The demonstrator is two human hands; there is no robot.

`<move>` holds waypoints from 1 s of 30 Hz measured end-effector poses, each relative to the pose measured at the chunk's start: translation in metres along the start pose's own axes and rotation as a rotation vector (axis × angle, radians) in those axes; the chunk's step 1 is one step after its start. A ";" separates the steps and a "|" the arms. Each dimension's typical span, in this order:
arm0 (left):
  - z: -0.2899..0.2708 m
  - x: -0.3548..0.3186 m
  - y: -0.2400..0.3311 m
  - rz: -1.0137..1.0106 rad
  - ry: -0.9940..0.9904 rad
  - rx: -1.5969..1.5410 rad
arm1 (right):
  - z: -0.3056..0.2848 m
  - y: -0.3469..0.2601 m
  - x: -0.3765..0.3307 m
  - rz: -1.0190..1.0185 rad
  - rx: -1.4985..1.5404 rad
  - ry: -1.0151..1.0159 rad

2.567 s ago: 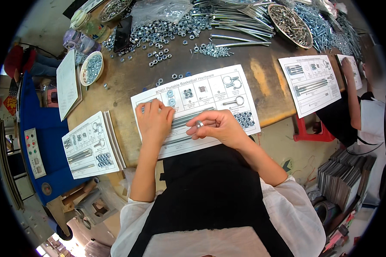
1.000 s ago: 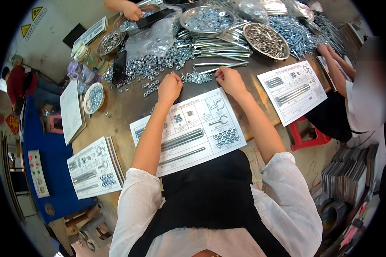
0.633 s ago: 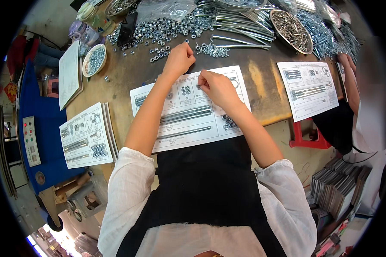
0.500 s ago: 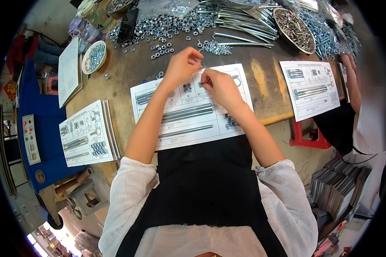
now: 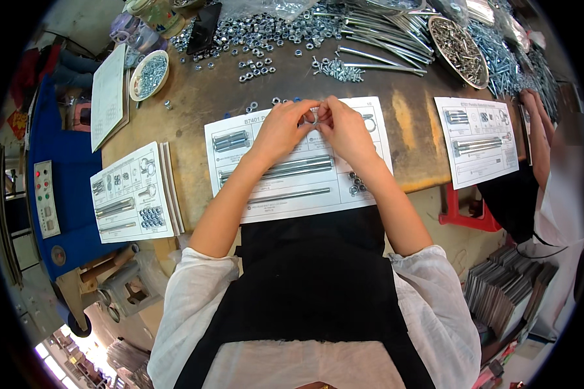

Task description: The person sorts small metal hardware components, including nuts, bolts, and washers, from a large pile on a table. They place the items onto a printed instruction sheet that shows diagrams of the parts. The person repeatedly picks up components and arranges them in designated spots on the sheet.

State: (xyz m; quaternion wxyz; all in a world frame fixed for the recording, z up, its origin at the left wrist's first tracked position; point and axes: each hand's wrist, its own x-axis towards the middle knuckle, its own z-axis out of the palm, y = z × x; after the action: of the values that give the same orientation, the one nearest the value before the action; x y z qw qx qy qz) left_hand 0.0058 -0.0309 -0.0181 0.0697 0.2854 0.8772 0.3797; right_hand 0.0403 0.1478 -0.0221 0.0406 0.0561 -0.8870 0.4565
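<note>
Pinching a small metal ring part (image 5: pixel 315 118) between both sets of fingertips, your left hand (image 5: pixel 284 126) and right hand (image 5: pixel 344 128) meet above the upper edge of the printed parts sheet (image 5: pixel 292 194). Each grip is nearly closed on the part (its exact form is too small to tell). It sits midway between the hands, equally near both. Long threaded rods (image 5: pixel 276 170) lie crosswise on the sheet below your wrists; loose nuts (image 5: pixel 256 65) litter the bench (image 5: pixel 201 97) beyond.
</note>
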 end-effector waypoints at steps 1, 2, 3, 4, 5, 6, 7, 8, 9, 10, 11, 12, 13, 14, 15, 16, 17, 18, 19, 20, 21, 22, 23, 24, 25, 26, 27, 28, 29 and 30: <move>0.000 0.001 0.000 0.040 0.037 -0.006 | -0.003 0.001 0.002 0.001 0.019 0.019; -0.002 0.007 -0.001 0.017 0.069 0.008 | -0.007 0.003 0.005 0.001 0.039 0.037; -0.006 0.018 -0.005 -0.006 0.101 0.023 | -0.011 0.006 0.017 -0.002 -0.011 0.105; -0.007 0.027 -0.010 -0.037 0.132 0.033 | -0.016 0.010 0.030 -0.021 -0.048 0.131; -0.009 0.039 -0.017 -0.037 0.239 0.017 | -0.020 0.013 0.047 -0.041 -0.084 0.153; -0.008 0.053 -0.019 -0.083 0.256 0.072 | -0.026 0.016 0.062 -0.061 -0.123 0.182; -0.005 0.071 -0.018 -0.115 0.271 0.126 | -0.032 0.025 0.073 -0.027 -0.186 0.159; -0.004 0.089 -0.018 -0.144 0.293 0.187 | -0.036 0.035 0.085 -0.001 -0.247 0.141; 0.005 0.099 -0.026 -0.147 0.272 0.212 | -0.039 0.044 0.093 0.027 -0.307 0.122; 0.011 0.106 -0.026 -0.168 0.211 0.253 | -0.042 0.049 0.097 0.054 -0.318 0.095; 0.017 0.106 -0.032 -0.131 0.260 0.300 | -0.041 0.048 0.097 0.076 -0.327 0.059; 0.021 0.107 -0.038 -0.092 0.308 0.346 | -0.041 0.046 0.097 0.099 -0.336 0.024; 0.021 0.109 -0.034 -0.122 0.248 0.329 | -0.041 0.048 0.093 0.070 -0.376 0.038; 0.015 0.104 -0.028 -0.162 0.189 0.311 | -0.040 0.043 0.086 0.051 -0.368 0.085; 0.007 0.099 -0.022 -0.202 0.129 0.293 | -0.041 0.036 0.080 0.032 -0.360 0.132; 0.000 0.090 -0.017 -0.202 0.136 0.220 | -0.043 0.033 0.074 0.008 -0.354 0.177; -0.008 0.080 -0.008 -0.215 0.109 0.180 | -0.045 0.036 0.068 0.009 -0.374 0.191; -0.014 0.066 0.000 -0.235 0.086 0.150 | -0.045 0.035 0.063 0.017 -0.366 0.198; -0.012 0.050 0.003 -0.187 0.079 0.166 | -0.047 0.033 0.057 0.027 -0.357 0.206; -0.009 0.031 0.007 -0.139 0.068 0.183 | -0.048 0.034 0.052 0.039 -0.347 0.214; -0.007 0.018 0.011 -0.092 0.058 0.200 | -0.048 0.041 0.052 0.046 -0.364 0.211; -0.003 0.008 0.012 -0.021 0.084 0.233 | -0.048 0.041 0.053 0.045 -0.364 0.224; 0.004 -0.001 0.011 0.050 0.110 0.266 | -0.049 0.040 0.054 0.042 -0.365 0.236; 0.011 -0.006 0.009 0.121 0.136 0.298 | -0.051 0.038 0.055 0.040 -0.366 0.248; 0.013 -0.006 0.008 0.144 0.157 0.321 | -0.050 0.035 0.058 0.013 -0.370 0.275; 0.014 -0.006 0.008 0.140 0.152 0.317 | -0.049 0.031 0.057 0.030 -0.342 0.230; 0.015 -0.006 0.008 0.137 0.146 0.313 | -0.050 0.028 0.051 0.047 -0.314 0.186; 0.014 -0.006 0.009 0.134 0.146 0.315 | -0.050 0.023 0.048 0.056 -0.284 0.144; 0.015 -0.006 0.010 0.146 0.149 0.332 | -0.050 0.017 0.038 0.022 -0.320 0.098; 0.013 -0.006 0.009 0.146 0.145 0.346 | -0.047 0.010 0.028 -0.016 -0.324 0.077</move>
State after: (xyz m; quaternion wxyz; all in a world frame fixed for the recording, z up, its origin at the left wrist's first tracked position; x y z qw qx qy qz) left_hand 0.0189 -0.0214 -0.0214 -0.0712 0.3279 0.9091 0.2471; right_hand 0.0121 0.1901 0.0010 0.0865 0.0385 -0.9463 0.3092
